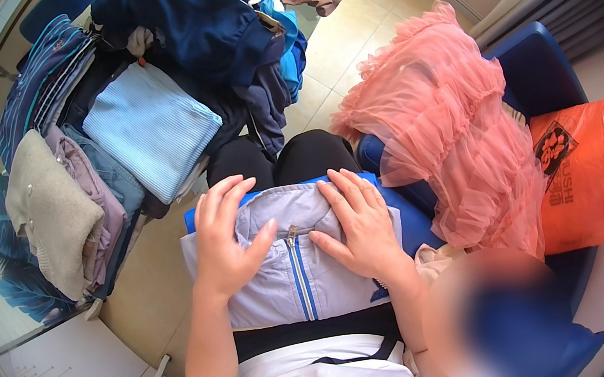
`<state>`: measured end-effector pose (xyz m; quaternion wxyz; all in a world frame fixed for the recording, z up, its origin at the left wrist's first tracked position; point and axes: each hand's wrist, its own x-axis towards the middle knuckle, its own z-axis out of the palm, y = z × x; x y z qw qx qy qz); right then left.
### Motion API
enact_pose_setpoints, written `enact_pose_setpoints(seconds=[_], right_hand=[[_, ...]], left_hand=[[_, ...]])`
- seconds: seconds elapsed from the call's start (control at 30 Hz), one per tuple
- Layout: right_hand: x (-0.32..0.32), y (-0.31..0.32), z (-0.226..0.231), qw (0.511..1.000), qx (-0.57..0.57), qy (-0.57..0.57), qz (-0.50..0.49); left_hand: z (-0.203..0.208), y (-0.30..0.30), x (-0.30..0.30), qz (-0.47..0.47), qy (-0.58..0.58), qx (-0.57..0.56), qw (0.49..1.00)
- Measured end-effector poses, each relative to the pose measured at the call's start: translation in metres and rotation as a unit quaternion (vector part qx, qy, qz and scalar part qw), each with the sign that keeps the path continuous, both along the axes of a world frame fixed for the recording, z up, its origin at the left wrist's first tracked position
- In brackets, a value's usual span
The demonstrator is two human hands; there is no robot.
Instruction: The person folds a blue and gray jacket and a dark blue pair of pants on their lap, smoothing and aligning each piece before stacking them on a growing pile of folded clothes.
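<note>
A folded light grey zip jacket lies across my lap, its collar toward my knees and its blue-and-white zip running down the middle. My left hand rests on the collar's left side, fingers spread and thumb apart. On the other side my right hand lies flat over the collar and shoulder, fingers stretched out. The zip's metal pull shows between the two hands. A strip of blue cloth peeks out beneath the jacket's far edge.
Ahead on the left sit folded clothes, among them a light blue ribbed garment and a beige knit. Behind them is a heap with a navy satin garment. To the right, a pink ruffled tulle garment drapes beside an orange bag.
</note>
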<state>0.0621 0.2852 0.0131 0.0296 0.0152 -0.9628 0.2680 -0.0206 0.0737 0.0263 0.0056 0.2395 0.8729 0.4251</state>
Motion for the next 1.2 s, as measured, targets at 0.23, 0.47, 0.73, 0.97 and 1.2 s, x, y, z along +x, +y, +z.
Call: enact_pose_setpoints(seconds=[0.23,0.47,0.73,0.97,1.2], right_hand=[[-0.001,0.000,-0.011,0.998,0.000,0.024,-0.054],[-0.013,0.008,-0.027,0.992,-0.054,0.054,-0.105],[-0.015,0.023,-0.044,0.967,-0.221,0.036,-0.123],[0.015,0.047,-0.023,0.873,-0.441,0.000,-0.207],[0.079,0.069,-0.014,0.860,-0.437,-0.022,-0.262]], left_hand=[[-0.037,0.000,-0.010,0.039,-0.015,-0.065,0.997],[-0.043,0.002,-0.014,0.048,0.015,-0.089,0.995],[-0.032,-0.005,0.018,0.036,-0.055,-0.127,0.990],[-0.014,-0.006,0.016,0.039,-0.117,-0.064,0.990],[0.027,0.066,0.007,-0.230,-0.035,-0.038,0.972]])
